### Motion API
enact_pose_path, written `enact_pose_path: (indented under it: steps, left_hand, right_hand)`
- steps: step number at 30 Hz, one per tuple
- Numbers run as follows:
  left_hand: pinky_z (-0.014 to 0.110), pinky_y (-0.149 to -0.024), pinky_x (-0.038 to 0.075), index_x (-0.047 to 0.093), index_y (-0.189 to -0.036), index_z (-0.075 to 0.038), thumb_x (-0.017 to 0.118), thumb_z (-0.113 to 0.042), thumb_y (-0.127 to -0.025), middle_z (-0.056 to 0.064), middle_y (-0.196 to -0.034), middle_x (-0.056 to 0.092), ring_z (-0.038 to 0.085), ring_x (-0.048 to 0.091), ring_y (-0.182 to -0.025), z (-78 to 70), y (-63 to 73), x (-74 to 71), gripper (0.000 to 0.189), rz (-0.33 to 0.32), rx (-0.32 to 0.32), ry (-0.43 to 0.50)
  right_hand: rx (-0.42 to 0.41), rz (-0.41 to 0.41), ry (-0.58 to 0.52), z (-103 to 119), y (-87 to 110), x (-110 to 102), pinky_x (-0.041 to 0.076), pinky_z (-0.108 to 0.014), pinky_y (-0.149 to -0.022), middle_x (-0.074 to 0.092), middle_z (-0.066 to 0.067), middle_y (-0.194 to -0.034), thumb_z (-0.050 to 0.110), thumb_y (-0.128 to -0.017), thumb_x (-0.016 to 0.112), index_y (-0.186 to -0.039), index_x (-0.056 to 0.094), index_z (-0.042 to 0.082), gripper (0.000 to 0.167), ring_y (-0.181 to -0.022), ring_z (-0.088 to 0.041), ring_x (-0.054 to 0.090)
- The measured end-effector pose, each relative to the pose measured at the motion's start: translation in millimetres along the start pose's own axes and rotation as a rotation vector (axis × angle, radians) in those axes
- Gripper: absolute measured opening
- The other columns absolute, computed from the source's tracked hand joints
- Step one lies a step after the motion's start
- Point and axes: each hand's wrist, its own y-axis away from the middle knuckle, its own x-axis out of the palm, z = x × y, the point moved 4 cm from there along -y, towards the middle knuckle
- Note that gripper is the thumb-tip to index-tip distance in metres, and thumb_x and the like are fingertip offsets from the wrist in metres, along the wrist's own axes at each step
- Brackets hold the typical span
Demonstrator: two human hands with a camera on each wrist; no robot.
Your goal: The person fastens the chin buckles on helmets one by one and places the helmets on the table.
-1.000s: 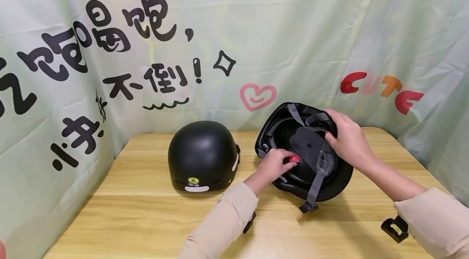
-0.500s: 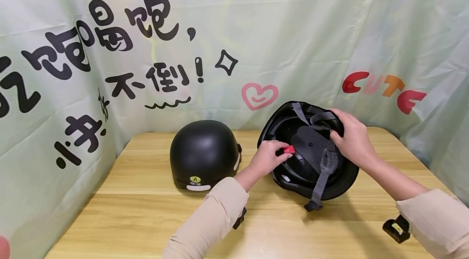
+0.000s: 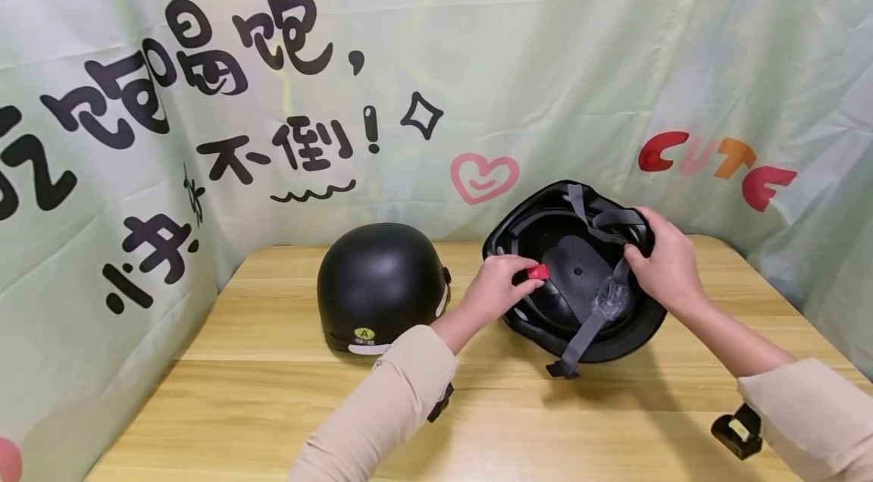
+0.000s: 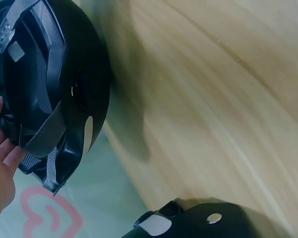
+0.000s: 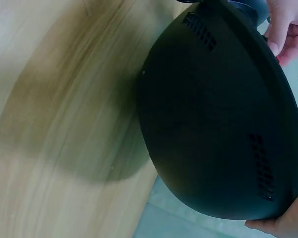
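Tilted helmet (image 3: 578,270), near the table's (image 3: 239,406) far edge: right hand (image 3: 667,264) grips it, seemingly to keep it hollow-side outward. Left hand (image 3: 496,289) pinches red clasp (image 3: 539,272), presumably for control.

The left hand (image 3: 501,286) partly hides the red clip (image 3: 539,272). Print (image 3: 364,342) under the yellow sticker (image 3: 364,333) is unreadably small. The tabletop (image 3: 225,399) is cut off in front.

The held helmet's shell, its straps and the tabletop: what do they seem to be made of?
Helmet shell: probably hard plastic, matte black, with moulded vent slots.
Straps: likely woven synthetic webbing; a ribbed weave shows.
Tabletop: wood or printed laminate, smooth; grain shows, but I cannot tell which.
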Motion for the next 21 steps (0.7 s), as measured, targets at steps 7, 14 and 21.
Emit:
enact_pose_path:
  steps: [7,14,21]
  left_hand:
    - [0.022,-0.089,0.049,0.07,-0.106,-0.006,0.068,-0.022,-0.084,0.005,-0.102,0.071,0.015,0.066,-0.098,-1.2,-2.3,-7.6,0.027,-0.002,0.045,-0.023]
    - [0.021,-0.088,0.05,0.069,-0.107,-0.007,0.067,-0.021,-0.085,0.005,-0.104,0.07,0.014,0.065,-0.099,-3.3,-2.9,-11.4,0.027,0.049,0.093,-0.087]
    - [0.02,-0.089,0.049,0.067,-0.11,-0.008,0.065,-0.022,-0.087,0.004,-0.108,0.069,0.013,0.064,-0.101,-2.6,-6.2,-14.8,0.027,0.07,0.101,-0.166]
  right_hand:
    - [0.087,-0.018,-0.018,-6.6,5.2,1.0,0.036,-0.06,-0.086,0.05,-0.039,-0.117,-0.005,-0.077,0.055,-0.126,0.044,-0.009,0.05,-0.103,-0.053,0.047]
    - [0.273,0.034,-0.024,-17.9,9.9,7.1,0.036,-0.058,-0.091,0.047,-0.039,-0.122,0.001,-0.082,0.054,-0.132,0.039,-0.009,0.053,-0.108,-0.054,0.044]
    - [0.399,0.051,-0.046,-24.9,16.0,17.9,0.034,-0.054,-0.097,0.045,-0.038,-0.126,0.004,-0.083,0.054,-0.133,0.037,-0.008,0.054,-0.114,-0.051,0.043]
